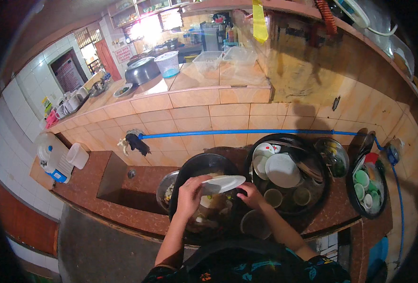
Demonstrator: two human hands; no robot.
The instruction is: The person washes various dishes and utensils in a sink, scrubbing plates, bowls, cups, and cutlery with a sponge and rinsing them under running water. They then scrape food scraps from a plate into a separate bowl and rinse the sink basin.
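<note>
My left hand (190, 196) grips the left edge of a white plate (224, 184), tilted above a black basin (209, 160). My right hand (252, 196) is at the plate's right edge with the fingers bent; whether it bears on the rim is unclear. Below the plate, cloudy water in the basin holds dishes and bits of green food. To the right, a wider black basin (324, 191) contains a white round plate (283, 170), bowls (273, 198) and a large metal lid or pan (306, 164). A dark round container (255, 224) lies under my right forearm.
A metal bowl with food scraps (166, 191) stands left, beside the sunken sink (141, 184). A blue pipe (230, 132) crosses the tiled wall. Right are a metal bowl (332, 155) and an oval basin of green cups (362, 178). A plastic jug (55, 155) stands far left.
</note>
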